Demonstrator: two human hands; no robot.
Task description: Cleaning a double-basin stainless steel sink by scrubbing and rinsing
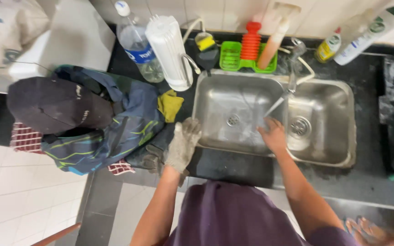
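My left hand (183, 145) wears a dirty grey work glove and rests on the front left rim of the steel double sink (215, 84), fingers spread, holding nothing. My right hand (273, 135) is bare and held in the left basin under a thin stream of water running from the tap (294, 61). A second dark glove (150, 161) lies on the black counter just left of my gloved hand.
A heap of blue patterned cloth (115, 127) with a black cap (51, 105) covers the counter at left, beside a yellow rag (169, 105). A water bottle (135, 43), white filter jug (169, 50), green caddy (231, 59) and detergent bottles (365, 32) line the back.
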